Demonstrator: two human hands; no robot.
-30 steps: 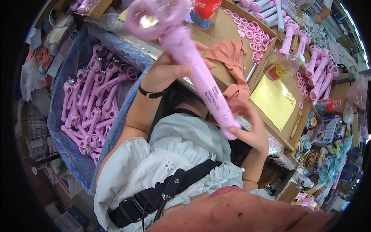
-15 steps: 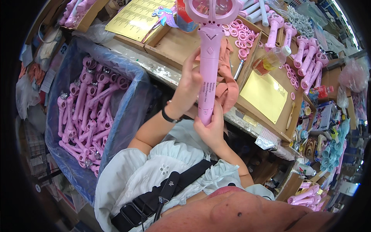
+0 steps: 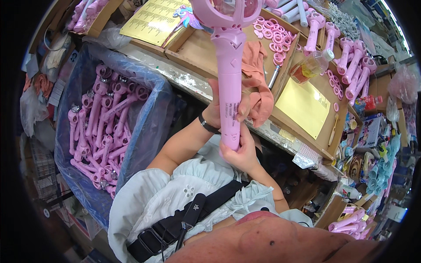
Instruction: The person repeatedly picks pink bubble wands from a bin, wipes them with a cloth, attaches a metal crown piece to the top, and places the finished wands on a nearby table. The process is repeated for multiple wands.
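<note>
Unlike 1 second ago, the wand (image 3: 229,70) is pointing almost straight up the view, before the tray (image 3: 193,49). The left hand (image 3: 213,110) is sitting lower, fingers (image 3: 242,109) curling around the handle (image 3: 229,94); the right hand (image 3: 243,154) is pinching the bottom end (image 3: 231,138). Probably this is steadying the hold.

A smooth pink wand (image 3: 229,79) is held lengthwise up the view, its ring-framed head (image 3: 229,22) cut off by the edge. The handle (image 3: 231,96), marked with dark print (image 3: 230,115), is encircled by the left hand (image 3: 212,110) and gripped at its base by the right hand (image 3: 244,153).
</note>
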